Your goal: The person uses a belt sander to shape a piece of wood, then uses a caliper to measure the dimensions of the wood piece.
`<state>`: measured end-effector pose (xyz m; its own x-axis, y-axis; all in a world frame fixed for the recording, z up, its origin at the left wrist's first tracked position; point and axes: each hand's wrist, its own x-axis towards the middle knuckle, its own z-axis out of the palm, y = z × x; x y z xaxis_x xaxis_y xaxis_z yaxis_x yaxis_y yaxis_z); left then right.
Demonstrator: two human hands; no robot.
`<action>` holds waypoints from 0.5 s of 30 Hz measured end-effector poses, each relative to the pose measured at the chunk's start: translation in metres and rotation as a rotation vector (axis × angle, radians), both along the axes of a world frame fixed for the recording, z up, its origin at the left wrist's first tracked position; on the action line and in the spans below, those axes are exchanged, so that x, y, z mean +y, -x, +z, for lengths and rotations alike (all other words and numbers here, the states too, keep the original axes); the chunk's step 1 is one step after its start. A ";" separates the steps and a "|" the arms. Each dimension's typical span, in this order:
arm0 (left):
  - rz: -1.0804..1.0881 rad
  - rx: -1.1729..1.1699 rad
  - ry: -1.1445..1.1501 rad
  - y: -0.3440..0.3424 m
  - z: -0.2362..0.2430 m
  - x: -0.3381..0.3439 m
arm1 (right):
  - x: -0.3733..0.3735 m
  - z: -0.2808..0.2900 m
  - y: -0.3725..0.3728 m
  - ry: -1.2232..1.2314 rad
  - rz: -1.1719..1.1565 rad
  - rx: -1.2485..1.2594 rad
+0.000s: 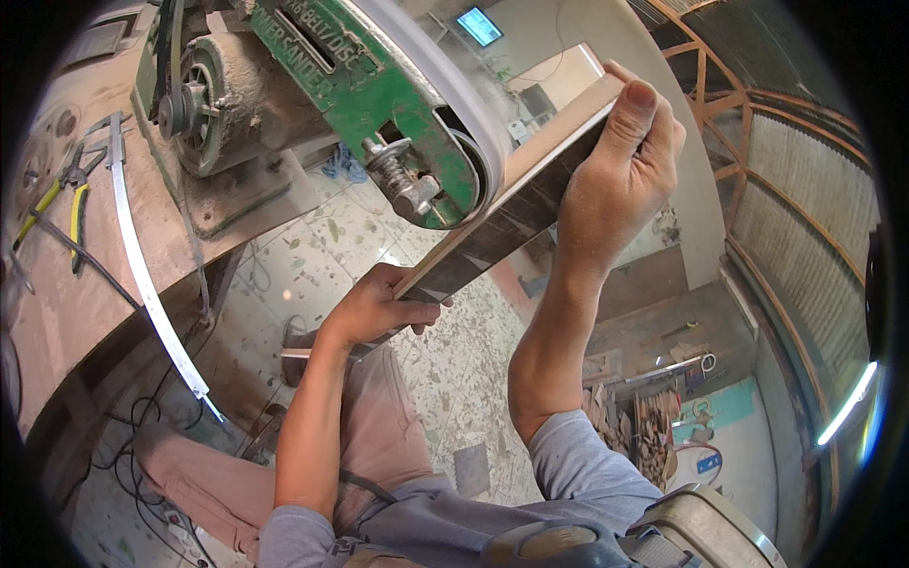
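Observation:
A long board (pixel 507 225) with a dark, patterned face and pale wooden edges slants across the middle. Its far edge touches the grey belt at the rounded end of a green belt sander (pixel 407 156). Around the board's lower left part my left hand (pixel 379 308) is closed, fingers curled over the dark face. At the upper right end my right hand (pixel 625 161) grips the board, its thumb along the near edge and some fingers hidden behind. Dust coats the sander's motor (pixel 232 99) and pulley.
On the wooden bench (pixel 71 331) at left lie yellow-handled pliers (pixel 78 213) and a long metal caliper (pixel 142 256) jutting past the edge. Black cables (pixel 142 454) coil on the floor below. Wood offcuts (pixel 653 435) are stacked at right. A lit screen (pixel 479 26) stands farther off.

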<state>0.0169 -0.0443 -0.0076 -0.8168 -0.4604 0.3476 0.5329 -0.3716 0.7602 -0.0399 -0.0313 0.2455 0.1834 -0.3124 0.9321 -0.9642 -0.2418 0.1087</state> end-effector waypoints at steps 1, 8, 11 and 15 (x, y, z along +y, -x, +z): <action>-0.020 0.017 -0.009 0.000 0.001 0.000 | 0.000 0.000 -0.001 0.004 -0.021 0.007; 0.156 -0.034 0.025 0.001 -0.001 0.007 | -0.009 0.003 0.009 -0.040 0.076 -0.046; 0.337 -0.075 0.079 0.002 0.003 0.015 | -0.011 0.006 0.012 -0.147 0.199 -0.202; 0.592 -0.191 0.179 -0.011 0.017 0.024 | -0.015 0.006 0.021 -0.251 0.404 -0.321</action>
